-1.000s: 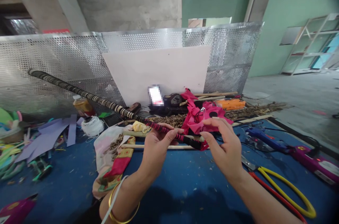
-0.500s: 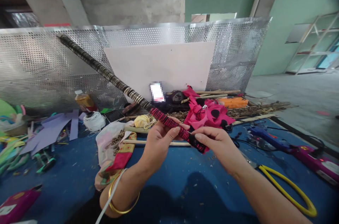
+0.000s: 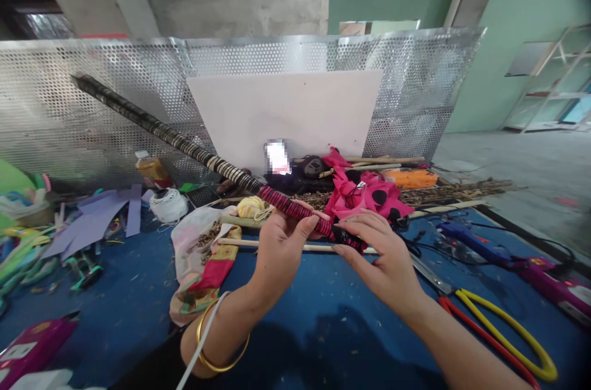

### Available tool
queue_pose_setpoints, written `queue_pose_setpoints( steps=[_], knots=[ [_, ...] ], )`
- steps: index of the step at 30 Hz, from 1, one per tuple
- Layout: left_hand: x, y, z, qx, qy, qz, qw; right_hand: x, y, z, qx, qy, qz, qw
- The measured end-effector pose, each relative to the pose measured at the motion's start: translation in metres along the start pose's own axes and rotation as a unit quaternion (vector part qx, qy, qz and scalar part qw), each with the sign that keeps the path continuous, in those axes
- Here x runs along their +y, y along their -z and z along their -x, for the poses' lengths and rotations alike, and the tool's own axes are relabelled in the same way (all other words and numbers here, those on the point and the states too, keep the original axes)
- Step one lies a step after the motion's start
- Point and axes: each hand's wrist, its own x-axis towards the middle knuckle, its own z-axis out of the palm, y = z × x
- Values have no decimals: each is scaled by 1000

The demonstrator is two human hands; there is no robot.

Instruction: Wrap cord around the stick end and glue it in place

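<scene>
Stick (image 3: pixel 217 164): and here it is, up over the bench (image 3: pixel 148 291), slanting from the hands to its black tip at upper left, in front of the mesh (image 3: pixel 111 113).
Left hand (image 3: pixel 281 248): grasping the stick on its pink-and-black wrapping, thumb on the near side!
Right hand (image 3: pixel 385 254): right at the stick's lower end, fingers curved above, thumb below; whether they press on it, can't tell.
Pink cloth (image 3: pixel 344 193): heaped just beyond the right hand, black dots showing.
Scissors (image 3: pixel 436 278): on the bench to the right, red and yellow handles.
Purple tool (image 3: pixel 39 341): near left, pale label, writing too small to read.
Phone (image 3: pixel 277 157): screen blurred, no reading that one.
</scene>
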Motion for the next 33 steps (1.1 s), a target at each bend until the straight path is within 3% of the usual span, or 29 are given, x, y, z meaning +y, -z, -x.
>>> queue_pose_setpoints(
  steps=[4, 10, 13, 18, 21, 33],
  knots=[
    [-2, 1, 1, 12, -1, -26, 1000, 0, -1, 1, 13, -24, -25, 999],
    [-1, 0, 4, 24, -43, -85, 995, -1, 0, 2, 28, 54, 10, 998],
    [-1, -1, 3, 18, -62, -50, 997, -1, 1, 1, 12, 7, -35, 999],
    [-1, 0, 0, -45, -76, 22, 996, 2, 1, -2, -46, -91, -122, 987],
    [-3, 0, 1, -45, -90, 25, 995, 2, 2, -3, -42, -116, -140, 982],
    [-6, -2, 2, -28, -69, 21, 997, -2, -7, 4, 54, 43, 9, 998]
  ],
)
